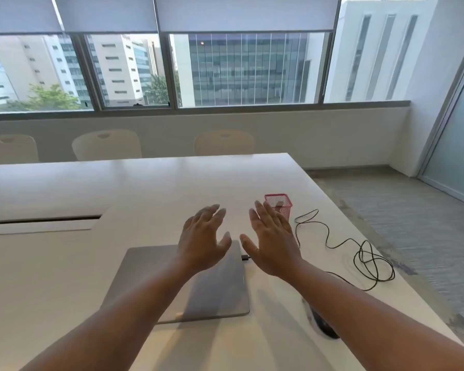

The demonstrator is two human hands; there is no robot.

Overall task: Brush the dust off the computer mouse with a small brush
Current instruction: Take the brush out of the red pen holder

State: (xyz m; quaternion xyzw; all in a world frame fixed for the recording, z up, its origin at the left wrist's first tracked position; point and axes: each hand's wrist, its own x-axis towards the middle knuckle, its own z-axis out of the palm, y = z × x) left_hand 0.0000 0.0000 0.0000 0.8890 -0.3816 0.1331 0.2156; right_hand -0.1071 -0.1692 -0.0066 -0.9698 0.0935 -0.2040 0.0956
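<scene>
The black computer mouse (324,326) lies on the white table (65,263) near its right front, mostly hidden under my right forearm. Its black cable (364,253) loops across the table to the right and plugs into the side of a closed grey laptop (214,293). A pink mesh cup (280,204) stands behind my right hand; something pale shows inside it, too unclear to name. My left hand (202,241) and my right hand (272,245) hover side by side above the laptop's far edge, palms down, fingers spread, holding nothing.
The table's right edge (386,253) drops to a grey carpeted floor. A long cable slot (42,219) is set in the table at the left. Three pale chairs (106,144) stand along the far side under the windows.
</scene>
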